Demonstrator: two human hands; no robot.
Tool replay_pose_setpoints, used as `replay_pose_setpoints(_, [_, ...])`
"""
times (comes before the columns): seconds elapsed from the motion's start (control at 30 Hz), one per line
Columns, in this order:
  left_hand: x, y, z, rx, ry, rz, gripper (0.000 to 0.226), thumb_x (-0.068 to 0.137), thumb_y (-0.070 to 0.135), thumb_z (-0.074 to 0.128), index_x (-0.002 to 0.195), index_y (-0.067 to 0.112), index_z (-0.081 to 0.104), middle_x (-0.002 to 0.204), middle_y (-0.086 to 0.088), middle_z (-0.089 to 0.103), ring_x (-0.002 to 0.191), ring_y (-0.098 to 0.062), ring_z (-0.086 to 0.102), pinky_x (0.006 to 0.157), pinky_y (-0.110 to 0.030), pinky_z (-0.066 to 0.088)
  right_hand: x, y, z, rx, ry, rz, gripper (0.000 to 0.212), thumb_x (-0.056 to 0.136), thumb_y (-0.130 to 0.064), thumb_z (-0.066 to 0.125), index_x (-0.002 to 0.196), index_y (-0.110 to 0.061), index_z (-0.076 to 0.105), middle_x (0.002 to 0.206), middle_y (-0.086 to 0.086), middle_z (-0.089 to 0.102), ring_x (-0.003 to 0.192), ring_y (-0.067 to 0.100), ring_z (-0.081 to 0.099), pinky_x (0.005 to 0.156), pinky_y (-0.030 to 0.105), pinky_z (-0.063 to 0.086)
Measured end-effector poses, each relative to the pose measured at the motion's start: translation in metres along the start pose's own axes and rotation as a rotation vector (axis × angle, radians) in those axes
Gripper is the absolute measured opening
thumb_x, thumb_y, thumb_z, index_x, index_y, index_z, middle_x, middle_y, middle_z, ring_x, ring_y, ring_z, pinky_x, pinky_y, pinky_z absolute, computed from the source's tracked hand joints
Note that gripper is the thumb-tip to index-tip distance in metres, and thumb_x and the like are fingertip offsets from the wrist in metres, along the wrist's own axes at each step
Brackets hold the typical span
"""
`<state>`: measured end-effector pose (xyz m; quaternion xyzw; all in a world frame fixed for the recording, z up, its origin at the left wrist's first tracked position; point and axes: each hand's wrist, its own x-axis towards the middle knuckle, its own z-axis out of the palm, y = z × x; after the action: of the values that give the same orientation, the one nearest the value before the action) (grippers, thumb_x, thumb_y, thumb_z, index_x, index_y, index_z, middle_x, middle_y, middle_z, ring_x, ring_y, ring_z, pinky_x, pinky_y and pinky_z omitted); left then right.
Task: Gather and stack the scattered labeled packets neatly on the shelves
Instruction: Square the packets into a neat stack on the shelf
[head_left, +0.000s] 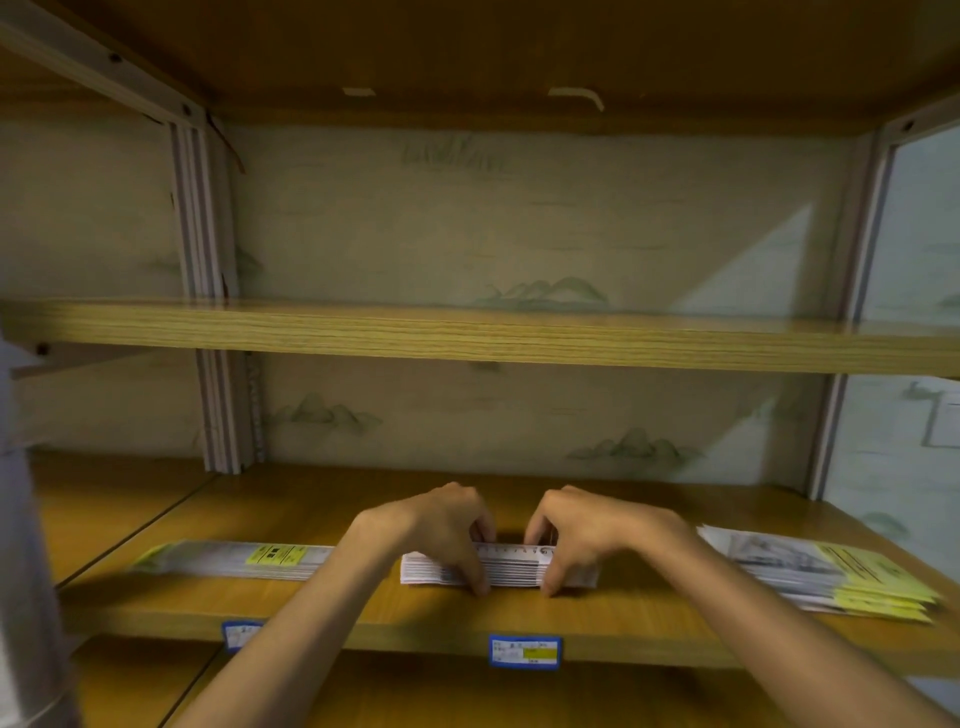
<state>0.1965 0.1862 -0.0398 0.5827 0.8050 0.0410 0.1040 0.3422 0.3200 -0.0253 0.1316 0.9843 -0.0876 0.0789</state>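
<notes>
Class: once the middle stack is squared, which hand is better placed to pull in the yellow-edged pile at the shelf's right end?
Probably the right hand: it grips the middle stack on the side nearest the yellow-edged pile; the left hand would have to cross over.

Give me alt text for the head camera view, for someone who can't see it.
Two bare hands, left hand and right hand, grip a middle stack of packets lying on a wooden shelf. A left stack and a fanned right pile with yellow labels flank it; the upper shelf looks bare, and blue tags mark the shelf edge.
</notes>
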Motion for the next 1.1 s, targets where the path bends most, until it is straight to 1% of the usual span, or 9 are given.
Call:
replay_pose_setpoints(0.13, [0.003,0.001,-0.004,0.000,-0.065,-0.015,0.062,0.075,0.047,0.082,0.130,0.026,0.062,0.117,0.012,0.054,0.103,-0.013,0.052,0.072,-0.021,0.041,0.002,0.006,0.001,0.066,-0.025,0.038,0.056,0.074,-0.034,0.084,0.126,-0.026,0.064,0.122,-0.007,0.058,0.105,0.012,0.054,0.083,0.026,0.053])
replay_pose_setpoints(0.27, [0.002,0.005,-0.004,-0.004,-0.100,-0.028,0.061,0.078,0.045,0.080,0.132,0.027,0.060,0.123,0.007,0.055,0.107,-0.015,0.051,0.080,-0.024,0.042,-0.002,0.009,0.002,0.111,0.000,0.067,0.058,0.074,-0.036,0.084,0.127,-0.028,0.062,0.119,-0.010,0.050,0.106,0.010,0.052,0.086,0.026,0.051])
replay_pose_setpoints(0.43, [-0.011,-0.002,0.000,-0.068,-0.081,-0.048,0.077,0.079,0.039,0.081,0.146,0.029,0.044,0.138,0.008,0.053,0.122,-0.017,0.052,0.089,-0.025,0.043,-0.013,0.022,0.011,0.156,0.012,0.073,0.064,0.073,-0.043,0.084,0.130,-0.032,0.057,0.122,-0.012,0.046,0.108,0.008,0.048,0.092,0.028,0.049])
replay_pose_setpoints(0.5, [-0.019,-0.010,0.004,-0.076,-0.074,-0.092,0.083,0.077,0.042,0.082,0.148,0.033,0.039,0.141,0.010,0.051,0.124,-0.018,0.050,0.097,-0.030,0.046,-0.019,0.028,0.013,0.151,0.009,0.080,0.065,0.072,-0.047,0.083,0.129,-0.035,0.055,0.124,-0.012,0.046,0.109,0.008,0.047,0.096,0.030,0.048])
replay_pose_setpoints(0.6, [-0.024,-0.015,0.005,-0.006,-0.076,-0.144,0.085,0.076,0.045,0.082,0.148,0.035,0.037,0.143,0.008,0.049,0.126,-0.020,0.049,0.101,-0.037,0.047,-0.026,0.029,0.010,0.182,-0.017,0.061,0.062,0.075,-0.041,0.083,0.129,-0.031,0.056,0.124,-0.012,0.047,0.106,0.009,0.050,0.094,0.028,0.051])
replay_pose_setpoints(0.67, [-0.023,-0.014,0.003,0.018,-0.086,-0.149,0.081,0.079,0.037,0.081,0.148,0.033,0.039,0.142,0.007,0.050,0.123,-0.021,0.051,0.098,-0.037,0.051,-0.027,0.028,0.008,0.221,-0.026,0.054,0.059,0.076,-0.037,0.083,0.129,-0.028,0.058,0.122,-0.011,0.048,0.104,0.009,0.053,0.089,0.025,0.054])
replay_pose_setpoints(0.8, [-0.021,-0.013,0.002,-0.036,-0.058,-0.174,0.068,0.081,0.021,0.081,0.140,0.030,0.051,0.133,0.006,0.054,0.113,-0.021,0.057,0.080,-0.029,0.059,-0.027,0.030,0.008,0.282,-0.026,0.046,0.053,0.075,-0.036,0.084,0.123,-0.030,0.062,0.121,-0.011,0.054,0.104,0.009,0.056,0.087,0.026,0.056])
replay_pose_setpoints(1.0, [-0.016,-0.017,0.003,-0.072,-0.049,-0.176,0.058,0.077,0.014,0.083,0.130,0.022,0.062,0.124,0.004,0.060,0.098,-0.022,0.065,0.069,-0.029,0.062,-0.028,0.038,0.010,0.440,0.004,0.053,0.049,0.075,-0.027,0.085,0.120,-0.023,0.068,0.113,-0.011,0.062,0.101,0.010,0.063,0.073,0.018,0.054])
replay_pose_setpoints(1.1, [-0.015,-0.017,0.001,-0.074,-0.069,-0.168,0.058,0.076,0.013,0.084,0.129,0.020,0.062,0.122,0.002,0.062,0.094,-0.023,0.068,0.067,-0.031,0.062,-0.026,0.035,0.010,0.377,0.011,0.054,0.049,0.075,-0.027,0.085,0.121,-0.022,0.068,0.112,-0.011,0.062,0.100,0.012,0.063,0.078,0.024,0.058])
